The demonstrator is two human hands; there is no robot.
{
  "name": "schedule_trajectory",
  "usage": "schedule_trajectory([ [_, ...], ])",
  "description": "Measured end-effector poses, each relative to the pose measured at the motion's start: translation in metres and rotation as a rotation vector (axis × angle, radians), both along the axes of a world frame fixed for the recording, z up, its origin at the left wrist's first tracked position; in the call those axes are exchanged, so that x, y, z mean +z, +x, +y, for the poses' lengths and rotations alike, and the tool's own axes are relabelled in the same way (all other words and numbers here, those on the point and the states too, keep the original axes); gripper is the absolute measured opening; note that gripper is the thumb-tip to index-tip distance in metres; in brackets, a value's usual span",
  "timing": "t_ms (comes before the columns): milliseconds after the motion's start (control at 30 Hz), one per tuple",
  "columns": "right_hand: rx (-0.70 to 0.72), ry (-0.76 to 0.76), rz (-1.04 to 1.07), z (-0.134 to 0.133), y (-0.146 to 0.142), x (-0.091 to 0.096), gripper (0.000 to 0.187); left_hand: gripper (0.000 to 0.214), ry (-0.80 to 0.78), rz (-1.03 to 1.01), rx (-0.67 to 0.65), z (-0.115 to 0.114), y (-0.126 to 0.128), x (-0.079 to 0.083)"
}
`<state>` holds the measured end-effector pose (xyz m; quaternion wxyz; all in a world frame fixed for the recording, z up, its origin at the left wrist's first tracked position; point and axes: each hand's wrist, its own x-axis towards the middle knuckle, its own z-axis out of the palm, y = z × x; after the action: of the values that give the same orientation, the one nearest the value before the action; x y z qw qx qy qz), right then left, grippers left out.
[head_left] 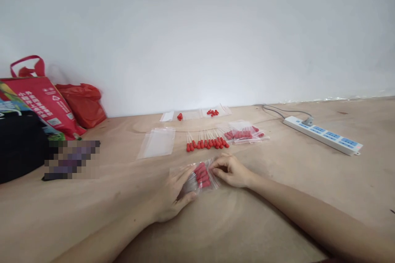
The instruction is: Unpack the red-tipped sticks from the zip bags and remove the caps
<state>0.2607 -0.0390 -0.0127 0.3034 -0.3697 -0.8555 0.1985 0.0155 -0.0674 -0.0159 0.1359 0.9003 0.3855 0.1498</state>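
Note:
A clear zip-lock bag (212, 185) lies flat on the table in front of me. Inside it are several thin pale sticks with red bulb-like ends (202, 176), which look like droppers. My left hand (173, 195) rests over the bag's left part, fingers stretched out and thumb apart, covering some of the stems. At the bag's right edge, by the seal strip, my right hand (231, 171) has its thumb and fingertips pinched on the plastic. Just beyond, loose red-ended droppers (208, 143) lie in a row, red ends toward me.
Filled bags of droppers (243, 134) are stacked behind my right hand. Flat bags (158, 141) lie left of the row. Small red pieces (212, 112) sit near the wall. A power strip (322, 134) is at right; red bags (46, 102) and a black item (21, 148) at left.

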Motion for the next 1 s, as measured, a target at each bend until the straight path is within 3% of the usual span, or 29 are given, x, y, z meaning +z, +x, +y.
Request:
schedule_trajectory([
  [100,-0.018,-0.045,0.032,0.002,-0.006,-0.004,0.012,0.059,-0.035,0.004,0.007,0.001,0.001,0.002],
  [233,0.030,0.010,-0.030,0.003,-0.006,-0.002,0.008,0.058,-0.076,0.003,0.023,0.002,0.009,0.013],
  [333,0.084,0.015,-0.050,0.004,-0.003,0.001,0.014,0.058,-0.100,-0.018,0.038,0.001,0.011,0.016],
  [567,0.172,-0.123,0.060,0.006,0.002,-0.002,0.065,0.054,-0.123,-0.033,0.070,0.002,0.011,0.013],
  [767,0.076,-0.027,0.006,0.005,-0.002,-0.001,0.040,0.053,-0.113,-0.053,0.078,0.002,0.012,0.014],
  [1000,-0.020,-0.017,-0.074,0.001,-0.009,0.001,0.045,0.051,-0.100,-0.067,0.078,0.002,0.012,0.013],
])
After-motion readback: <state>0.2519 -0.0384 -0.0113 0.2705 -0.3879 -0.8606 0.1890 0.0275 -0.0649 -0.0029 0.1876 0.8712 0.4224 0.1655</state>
